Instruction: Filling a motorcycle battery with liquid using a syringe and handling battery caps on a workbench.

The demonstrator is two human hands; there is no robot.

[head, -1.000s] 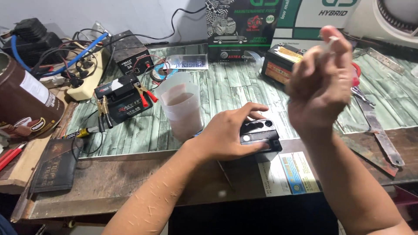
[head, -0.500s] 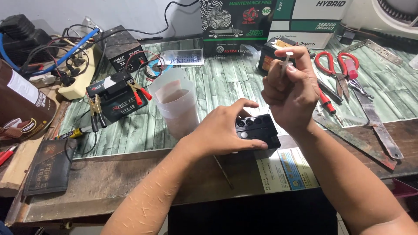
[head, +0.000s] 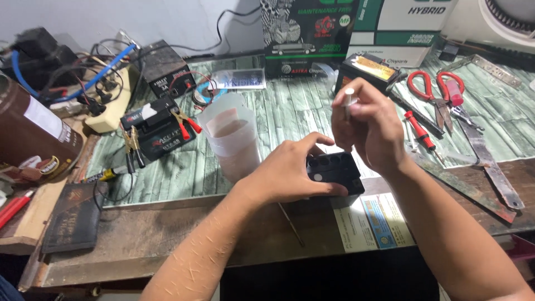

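A small black battery [head: 334,174] with several round filler holes on top sits at the front edge of the workbench. My left hand [head: 287,173] grips its left side and holds it steady. My right hand [head: 368,131] hovers just above the battery's right end, fingers closed around a thin clear syringe-like tube [head: 348,102] held upright. A translucent plastic measuring cup [head: 229,139] stands just left of my left hand.
A black battery with red and black clamps [head: 159,131] lies to the left, beside a charger box [head: 161,72] and tangled cables. Red-handled scissors [head: 440,92], a red screwdriver [head: 419,129] and metal strips lie to the right. Printed boxes [head: 312,33] stand behind. A paper sheet [head: 370,223] lies under the battery.
My right hand has come down from high on the right toward the battery, still holding the tube. My left hand has stayed on the battery.
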